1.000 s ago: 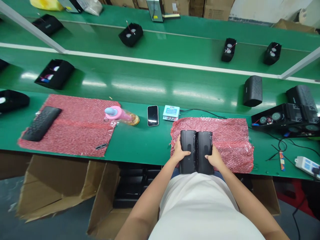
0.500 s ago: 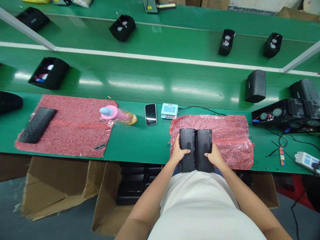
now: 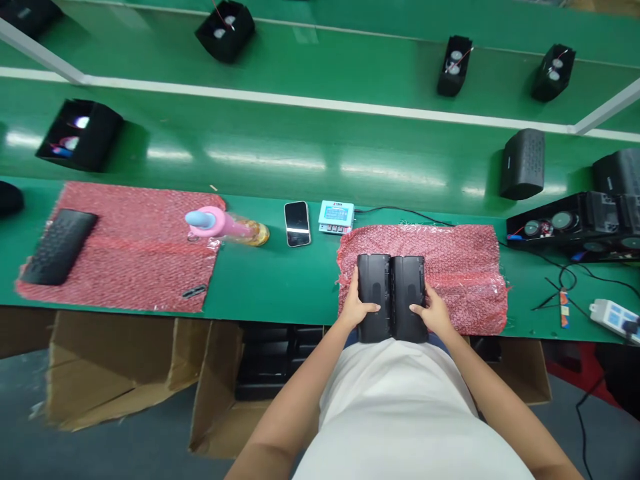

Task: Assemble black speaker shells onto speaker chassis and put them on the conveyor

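Two black plastic casings, which look like speaker housings, stand side by side against my waist at the bench edge. My left hand (image 3: 358,308) grips the left black casing (image 3: 374,280), thumb across its face and fingers along its outer side. Around the right black casing (image 3: 407,273) my right hand (image 3: 433,310) is closed the same way. The casings' long inner edges lie close together. Beneath and behind them is a sheet of red bubble wrap (image 3: 465,280). The undersides of the casings and most of my fingers are hidden.
Left of the wrap are a small blue-white device (image 3: 336,217), a phone (image 3: 297,224) and a pink-topped bottle (image 3: 225,225). A black panel (image 3: 60,247) lies on another red wrap (image 3: 145,253). Open speaker housings (image 3: 545,223), cables and a power strip (image 3: 614,319) occupy the right. Cardboard boxes (image 3: 120,367) stand below.
The camera view has tilted down slightly, so the shelf items sit higher in the picture. Both hands keep their grip on the two casings, which have barely moved.
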Tool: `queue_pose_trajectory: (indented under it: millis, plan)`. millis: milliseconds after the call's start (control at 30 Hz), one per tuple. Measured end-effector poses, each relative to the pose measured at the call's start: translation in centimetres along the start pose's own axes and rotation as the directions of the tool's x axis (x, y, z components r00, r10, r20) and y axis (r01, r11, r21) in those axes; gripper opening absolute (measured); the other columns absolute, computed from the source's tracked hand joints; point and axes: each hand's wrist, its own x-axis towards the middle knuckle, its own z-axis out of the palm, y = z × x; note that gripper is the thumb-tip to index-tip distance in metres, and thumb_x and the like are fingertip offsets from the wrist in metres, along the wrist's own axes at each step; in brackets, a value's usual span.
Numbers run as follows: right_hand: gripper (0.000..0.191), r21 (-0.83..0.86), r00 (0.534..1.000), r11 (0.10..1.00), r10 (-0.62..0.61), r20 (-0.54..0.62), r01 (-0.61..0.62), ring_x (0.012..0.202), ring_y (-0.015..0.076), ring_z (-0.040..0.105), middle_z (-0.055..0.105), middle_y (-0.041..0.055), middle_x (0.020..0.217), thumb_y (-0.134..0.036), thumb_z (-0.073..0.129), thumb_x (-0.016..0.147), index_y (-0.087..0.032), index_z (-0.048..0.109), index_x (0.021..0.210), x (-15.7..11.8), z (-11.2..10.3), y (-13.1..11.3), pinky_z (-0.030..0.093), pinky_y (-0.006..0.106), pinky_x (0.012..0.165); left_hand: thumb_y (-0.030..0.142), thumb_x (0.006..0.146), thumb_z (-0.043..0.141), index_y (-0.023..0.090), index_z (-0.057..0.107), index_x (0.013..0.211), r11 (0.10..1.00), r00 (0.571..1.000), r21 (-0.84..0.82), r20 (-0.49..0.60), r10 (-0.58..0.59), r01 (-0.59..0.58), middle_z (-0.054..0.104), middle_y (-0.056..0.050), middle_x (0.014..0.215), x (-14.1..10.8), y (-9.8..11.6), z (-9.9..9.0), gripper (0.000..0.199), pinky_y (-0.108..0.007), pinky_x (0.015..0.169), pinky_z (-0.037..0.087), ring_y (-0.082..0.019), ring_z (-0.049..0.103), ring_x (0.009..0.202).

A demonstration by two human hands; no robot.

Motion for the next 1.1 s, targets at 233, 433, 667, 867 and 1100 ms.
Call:
queue_pose_trajectory:
  millis: [233,433,667,867,1100]
  plan:
    - [0.077,0.042,1.000,0.999,0.020,-0.022,-0.019,0.097,0.0238,0.065,0.067,0.0050,0.113,-0.018,0.074,0.060,-0.026,0.046,0.131,0.3,0.4,1.0,0.051,0.041,0.090,-0.003,0.040,0.075,0.033,0.016,0.145,0.998,0.997,-0.049,-0.058,-0.043,0.041,0.031,-0.005,0.149,0.1,-0.1,0.1,0.126,-0.038,0.100,0.043,-0.028,0.043,0.127]
    - [0.077,0.052,0.999,0.999,0.011,-0.041,-0.009,0.097,0.0241,0.065,0.067,0.0049,0.112,-0.018,0.074,0.059,-0.027,0.047,0.131,0.2,0.4,1.1,0.051,0.041,0.089,-0.005,0.040,0.074,0.033,0.018,0.145,0.997,0.998,-0.069,-0.062,-0.032,0.027,0.037,-0.005,0.146,0.0,0.3,0.3,0.125,-0.038,0.096,0.046,-0.028,0.047,0.122]
    - [0.078,0.057,0.999,0.998,0.010,-0.053,-0.007,0.100,0.0252,0.064,0.066,0.0060,0.115,-0.018,0.074,0.059,-0.026,0.046,0.132,0.1,0.5,1.0,0.049,0.043,0.092,-0.006,0.039,0.074,0.033,0.022,0.144,0.996,0.995,-0.087,-0.092,-0.027,0.019,0.045,-0.005,0.140,-0.1,0.6,0.6,0.123,-0.036,0.093,0.048,-0.027,0.053,0.116]
    - [0.081,0.199,0.993,0.980,0.002,-0.119,0.022,0.114,0.0241,0.056,0.056,0.0080,0.130,-0.020,0.069,0.062,-0.023,0.038,0.137,-0.5,1.6,1.2,0.042,0.044,0.102,-0.007,0.038,0.073,0.034,0.024,0.144,0.997,0.995,-0.074,-0.097,-0.002,-0.006,0.044,-0.004,0.141,0.1,0.1,0.5,0.123,-0.035,0.093,0.047,-0.027,0.051,0.118]
    - [0.078,0.340,0.988,0.939,0.010,-0.152,0.043,0.122,0.0259,0.050,0.053,0.0122,0.132,-0.021,0.066,0.062,-0.016,0.040,0.135,-0.9,2.2,0.3,0.035,0.046,0.107,-0.007,0.039,0.072,0.033,0.023,0.144,0.998,0.994,-0.070,-0.107,-0.011,0.003,0.043,-0.004,0.141,0.1,0.3,0.6,0.123,-0.035,0.097,0.045,-0.026,0.049,0.119]
